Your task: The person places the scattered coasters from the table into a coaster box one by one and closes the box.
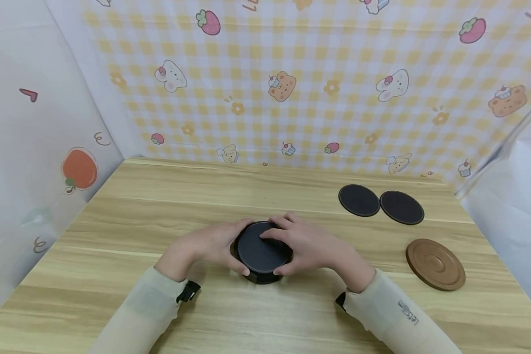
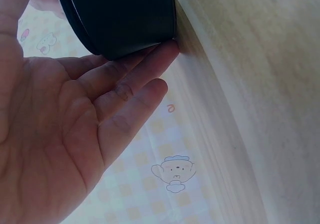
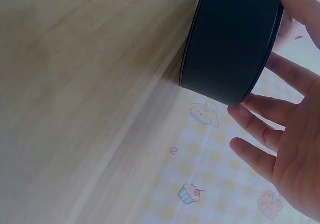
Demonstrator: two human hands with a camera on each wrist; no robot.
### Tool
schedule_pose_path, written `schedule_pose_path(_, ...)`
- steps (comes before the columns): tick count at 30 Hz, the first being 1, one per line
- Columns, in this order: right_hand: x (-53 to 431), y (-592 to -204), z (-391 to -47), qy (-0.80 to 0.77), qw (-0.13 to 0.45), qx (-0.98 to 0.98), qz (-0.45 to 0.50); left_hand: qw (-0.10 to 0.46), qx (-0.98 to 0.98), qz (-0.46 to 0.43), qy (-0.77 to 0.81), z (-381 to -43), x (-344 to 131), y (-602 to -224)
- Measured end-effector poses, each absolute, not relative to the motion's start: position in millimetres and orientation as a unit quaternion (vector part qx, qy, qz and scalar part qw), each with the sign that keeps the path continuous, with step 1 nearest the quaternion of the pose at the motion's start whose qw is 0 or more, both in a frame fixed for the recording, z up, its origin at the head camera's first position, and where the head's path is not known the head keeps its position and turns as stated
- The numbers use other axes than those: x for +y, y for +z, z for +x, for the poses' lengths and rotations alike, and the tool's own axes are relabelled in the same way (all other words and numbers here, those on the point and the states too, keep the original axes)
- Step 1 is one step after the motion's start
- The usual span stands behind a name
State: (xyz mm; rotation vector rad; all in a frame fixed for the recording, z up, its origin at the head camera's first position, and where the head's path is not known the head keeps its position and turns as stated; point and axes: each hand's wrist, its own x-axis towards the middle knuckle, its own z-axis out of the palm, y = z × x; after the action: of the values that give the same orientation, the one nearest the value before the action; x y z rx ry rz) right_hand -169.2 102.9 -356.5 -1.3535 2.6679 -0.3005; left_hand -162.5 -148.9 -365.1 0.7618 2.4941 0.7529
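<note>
Holder [image 3: 225, 49], black, smooth, curved sides, sits mid-table [image 1: 115, 221]. Left hand [image 1: 217, 246]: grip curved round its left side, thumb near. Right hand [image 1: 307, 245]: grip spans the right side, one fingertip on the top coaster [image 1: 263, 253]. Uneven finger pressure could skew that coaster; a slack left grip could let the holder slide. Far right, two coasters [image 1: 359, 200] [image 1: 402, 207], thin, leather-look, stitched rims. Right, brown disc [image 1: 435, 264], wood-look, ringed.

Left hand [image 1: 219, 244] opposite right hand [image 1: 304, 243], fingers [image 1: 275, 234] spread
</note>
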Motion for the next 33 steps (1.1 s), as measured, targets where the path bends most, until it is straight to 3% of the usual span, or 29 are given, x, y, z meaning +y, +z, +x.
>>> schedule_pose_path(33,135.2,-359.0,-172.3,-0.141,0.11,0.89,-0.42,0.201,0.902,0.281,0.26,-162.0,-149.3,-367.2)
